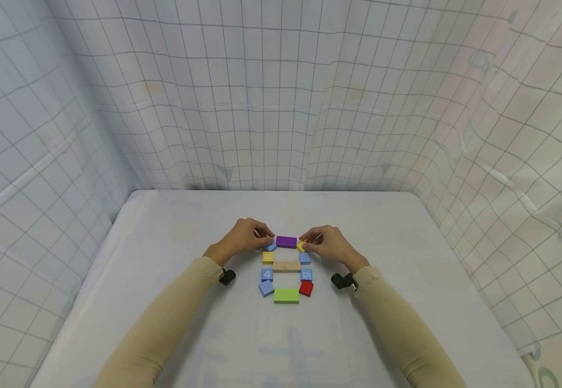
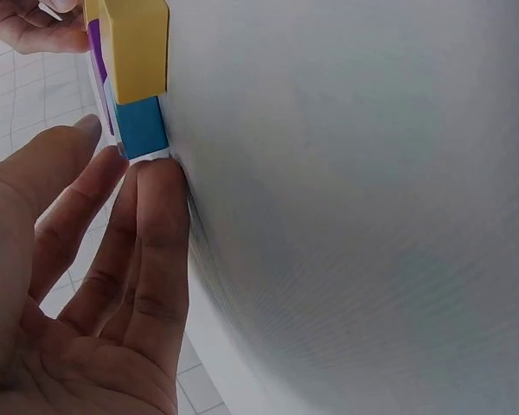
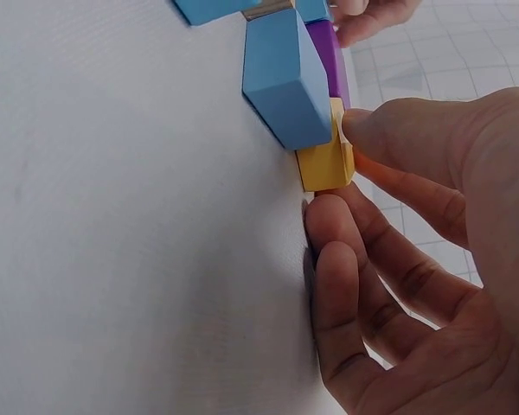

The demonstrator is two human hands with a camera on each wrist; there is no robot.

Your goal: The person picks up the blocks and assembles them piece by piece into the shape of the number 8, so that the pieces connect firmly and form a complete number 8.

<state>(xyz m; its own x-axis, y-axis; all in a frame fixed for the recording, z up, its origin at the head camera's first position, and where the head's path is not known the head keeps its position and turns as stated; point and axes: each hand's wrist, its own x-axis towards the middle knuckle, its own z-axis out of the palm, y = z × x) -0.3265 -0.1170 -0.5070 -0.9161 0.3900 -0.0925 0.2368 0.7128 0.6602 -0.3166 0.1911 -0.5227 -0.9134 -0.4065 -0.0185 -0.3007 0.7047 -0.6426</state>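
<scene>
Small coloured blocks lie on the white table in a ring with a crossbar. At its far left corner is a blue block (image 2: 143,127), which my left hand (image 1: 249,235) touches at its outer end with fairly straight fingertips. The left thumb (image 2: 56,151) stands a little off the block. My right hand (image 1: 330,243) pinches the yellow block (image 3: 326,166) at the far right corner, thumb on top and fingers behind its outer end. Between these two corners lies a purple block (image 1: 286,242).
Nearer me are a yellow block (image 1: 268,257), a blue block (image 1: 305,258), a wooden block (image 1: 286,267) across the middle, blue blocks marked 4 (image 1: 267,275) and 5 (image 1: 306,275), a tilted blue block (image 1: 266,288), a red block (image 1: 306,288) and a green block (image 1: 286,295). Checked curtains (image 1: 271,108) surround the table.
</scene>
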